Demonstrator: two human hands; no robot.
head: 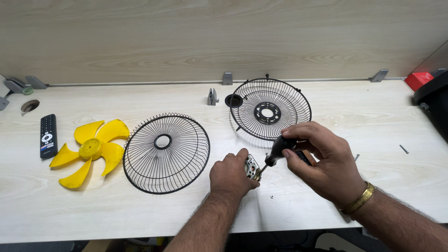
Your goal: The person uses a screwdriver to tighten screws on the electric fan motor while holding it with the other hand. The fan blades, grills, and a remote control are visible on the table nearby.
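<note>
Under your left hand (231,175) sits the small fan motor (252,167), gripped tight against the bench (326,210). Your right hand (322,161) closes round a screwdriver (276,153), its tip touching the motor.

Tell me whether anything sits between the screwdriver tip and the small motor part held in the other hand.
Nothing visible does. The right hand holds the screwdriver, and its tip already meets the motor part gripped by the left hand. The two wire fan guards lie off to the sides.
</note>
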